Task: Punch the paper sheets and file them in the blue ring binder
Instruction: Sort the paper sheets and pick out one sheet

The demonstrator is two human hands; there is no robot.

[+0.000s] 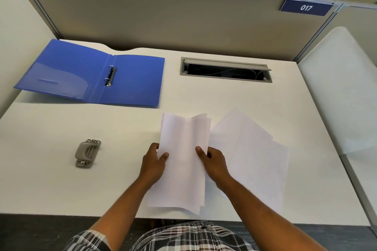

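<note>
A thin stack of white paper sheets [183,148] is lifted off the desk near its front edge and bows in the middle. My left hand [154,162] grips its left edge and my right hand [213,162] grips its right edge, thumbs on top. More loose white sheets [257,155] lie fanned on the desk just right of the held stack. The blue ring binder [132,81] lies open at the back left, its two metal rings [110,76] shut along the spine. A grey hole punch [87,153] sits on the desk to the left of my hands.
The white desk [51,179] is bounded by a grey partition at the back and white side panels. A grey cable tray opening [224,69] is set into the desk at the back right. A blue sign reads 017 [306,7].
</note>
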